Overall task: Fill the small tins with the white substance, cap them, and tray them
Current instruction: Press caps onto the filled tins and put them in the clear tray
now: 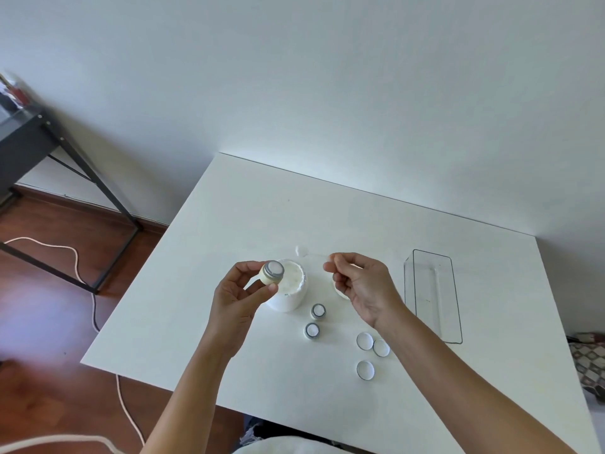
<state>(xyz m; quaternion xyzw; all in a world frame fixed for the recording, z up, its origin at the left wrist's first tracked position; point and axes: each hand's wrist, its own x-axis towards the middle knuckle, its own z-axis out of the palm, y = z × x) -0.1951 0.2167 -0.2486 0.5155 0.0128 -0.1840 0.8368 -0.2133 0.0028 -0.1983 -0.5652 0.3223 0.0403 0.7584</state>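
I see L hand (240,290) pinching filled tin (271,272) tilted over big jar (288,290), prob. so drips land inside. R hand (355,283) curled; contents unclear. Lids (365,341) w/in reach; tray (432,296) unused.

A room in a home: a plain white table (248,204) stands against a bare white wall (294,77), with reddish wooden floor (49,322) left of the table, a dark metal-legged side desk (29,139) farther left, and a patterned rug (589,365) right of the table
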